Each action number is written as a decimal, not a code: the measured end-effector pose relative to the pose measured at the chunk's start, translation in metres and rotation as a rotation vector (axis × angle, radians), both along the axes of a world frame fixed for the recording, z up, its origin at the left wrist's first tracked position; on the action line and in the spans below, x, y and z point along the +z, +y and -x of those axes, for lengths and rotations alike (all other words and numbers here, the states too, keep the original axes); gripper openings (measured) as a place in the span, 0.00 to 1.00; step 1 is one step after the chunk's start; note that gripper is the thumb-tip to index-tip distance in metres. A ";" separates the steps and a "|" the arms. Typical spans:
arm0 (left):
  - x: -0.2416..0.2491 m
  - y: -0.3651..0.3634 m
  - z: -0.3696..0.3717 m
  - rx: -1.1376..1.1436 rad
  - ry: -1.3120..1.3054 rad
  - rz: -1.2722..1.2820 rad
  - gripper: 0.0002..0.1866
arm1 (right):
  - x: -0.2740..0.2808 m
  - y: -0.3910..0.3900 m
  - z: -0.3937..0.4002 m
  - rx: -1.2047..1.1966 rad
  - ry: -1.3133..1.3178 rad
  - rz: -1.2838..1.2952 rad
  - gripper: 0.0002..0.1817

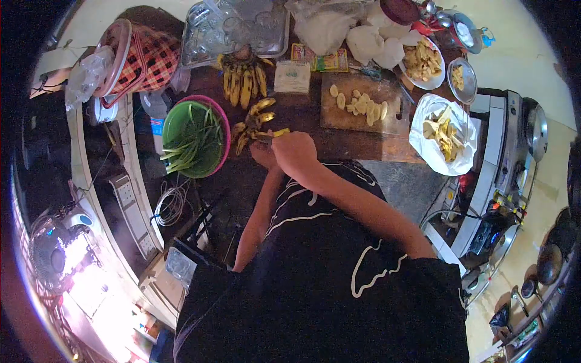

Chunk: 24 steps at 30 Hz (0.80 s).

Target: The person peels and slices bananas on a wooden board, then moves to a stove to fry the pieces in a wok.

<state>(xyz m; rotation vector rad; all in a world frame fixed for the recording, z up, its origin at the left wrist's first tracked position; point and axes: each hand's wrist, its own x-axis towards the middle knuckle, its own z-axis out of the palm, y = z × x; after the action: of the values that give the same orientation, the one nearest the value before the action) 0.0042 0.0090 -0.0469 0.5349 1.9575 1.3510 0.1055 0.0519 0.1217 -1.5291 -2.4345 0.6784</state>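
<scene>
My right hand (pixel 295 152) is closed around a yellow banana (pixel 281 132), whose end sticks out above my fingers. Just left of it and partly behind it, my left hand (pixel 262 157) is closed at the lower edge of a small bunch of ripe bananas (pixel 241 134); its fingertips are mostly hidden. Above lies a larger bunch of bananas (pixel 245 83) with dark spots. To the right, a wooden cutting board (pixel 339 118) carries several pale peeled slices (pixel 363 107).
Left of my hands stands a green basin (pixel 177 124) with long green leaves. A white-lined bowl of peels (pixel 445 136) sits at the right edge, below a plate of pale pieces (pixel 422 62). At the back are a tray of glasses (pixel 284 36) and plastic bags (pixel 324 27).
</scene>
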 end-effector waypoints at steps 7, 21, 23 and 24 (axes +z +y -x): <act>-0.004 -0.002 -0.007 0.122 0.008 -0.166 0.15 | -0.008 0.005 -0.001 -0.007 -0.006 0.050 0.11; 0.041 0.002 -0.013 0.155 0.015 0.039 0.15 | -0.031 0.055 -0.017 0.252 -0.156 0.091 0.13; 0.040 -0.001 -0.011 0.098 0.081 0.058 0.14 | -0.030 0.055 -0.014 0.253 -0.153 0.094 0.17; 0.036 -0.001 -0.010 0.105 0.070 0.045 0.15 | -0.030 0.055 -0.011 0.241 -0.134 0.098 0.17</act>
<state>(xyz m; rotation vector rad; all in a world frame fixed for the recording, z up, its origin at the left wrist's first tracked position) 0.0140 0.0076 -0.0111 0.4690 2.0932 1.3650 0.1170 0.1071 0.0921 -1.3674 -2.7551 0.7704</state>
